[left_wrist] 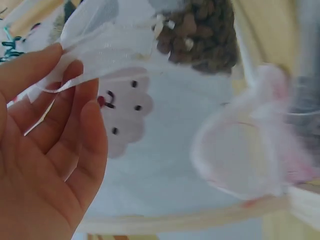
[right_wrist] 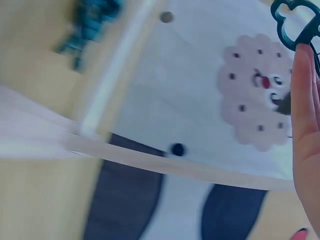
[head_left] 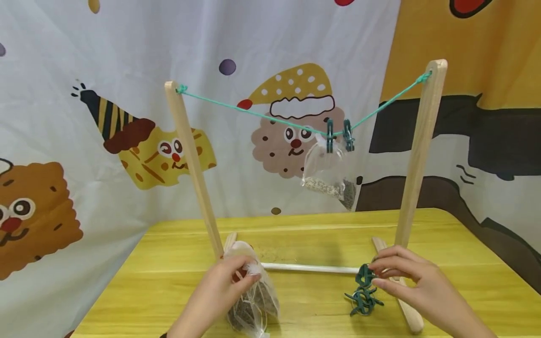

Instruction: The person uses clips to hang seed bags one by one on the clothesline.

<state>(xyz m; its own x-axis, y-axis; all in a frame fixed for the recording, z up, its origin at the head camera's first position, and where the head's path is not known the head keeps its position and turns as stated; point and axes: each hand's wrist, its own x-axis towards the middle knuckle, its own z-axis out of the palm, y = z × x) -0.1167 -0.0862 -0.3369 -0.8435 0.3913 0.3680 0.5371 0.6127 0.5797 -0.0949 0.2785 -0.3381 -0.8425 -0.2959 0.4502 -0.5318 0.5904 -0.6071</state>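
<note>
In the head view my left hand (head_left: 215,291) pinches the top of a small clear plastic bag (left_wrist: 107,37) with brown granules in its bottom. More granule-filled bags (head_left: 243,314), one of whitish mesh, sit under that hand on the table. My right hand (head_left: 418,279) holds a dark green plastic clip (head_left: 364,275) at its fingertips; its looped end shows in the right wrist view. Just below it lies a pile of similar green clips (head_left: 364,302). Two more clips (head_left: 330,136) grip a green string (head_left: 253,112), with small bags of granules (head_left: 323,185) hanging beneath them.
The string sags between two wooden posts, a left post (head_left: 192,164) and a right post (head_left: 418,155), on wooden feet. A white rod (head_left: 313,268) joins them low down. All stand on a yellow wood-grain table (head_left: 313,310) before a cartoon-printed curtain (head_left: 236,28).
</note>
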